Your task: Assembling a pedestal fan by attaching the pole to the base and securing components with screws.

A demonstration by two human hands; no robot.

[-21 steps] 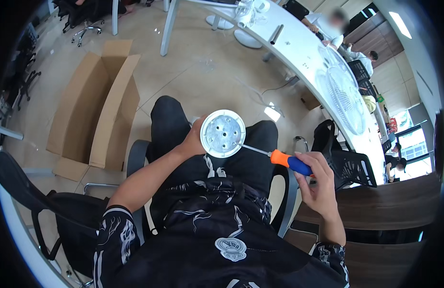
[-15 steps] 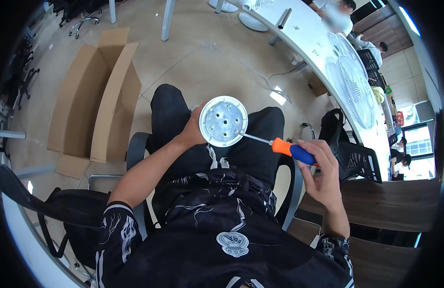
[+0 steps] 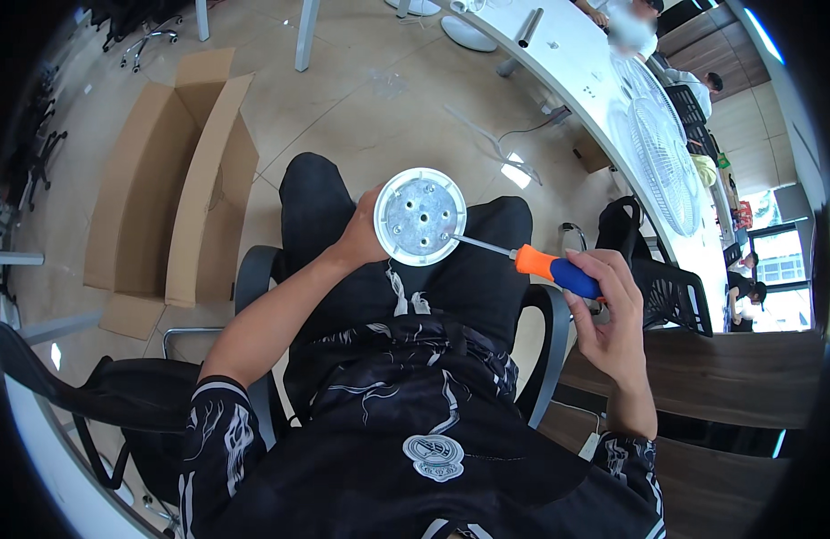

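Observation:
Above my lap, my left hand [image 3: 361,229] grips a round white housing [image 3: 383,235] from its left side, most of the fingers hidden behind it. Its upturned face carries a grey metal disc [image 3: 410,217] with several screws and holes. My right hand [image 3: 613,305] is closed around the end of a screwdriver with an orange and blue handle [image 3: 559,269]. The screwdriver's thin shaft [image 3: 483,243] points left, and its tip meets the disc near a screw at the lower right edge.
An open cardboard box [image 3: 145,198] stands on the floor at the left. To the right, a long white table [image 3: 559,67] bears a dark tube [image 3: 531,28] and white fan grilles [image 3: 657,162]. A black chair [image 3: 671,287] stands near my right hand. Other people sit beyond the table.
The housing has risen slightly and shifted a little right. My right hand and the screwdriver have moved slightly right, the shaft still at the lower right screw.

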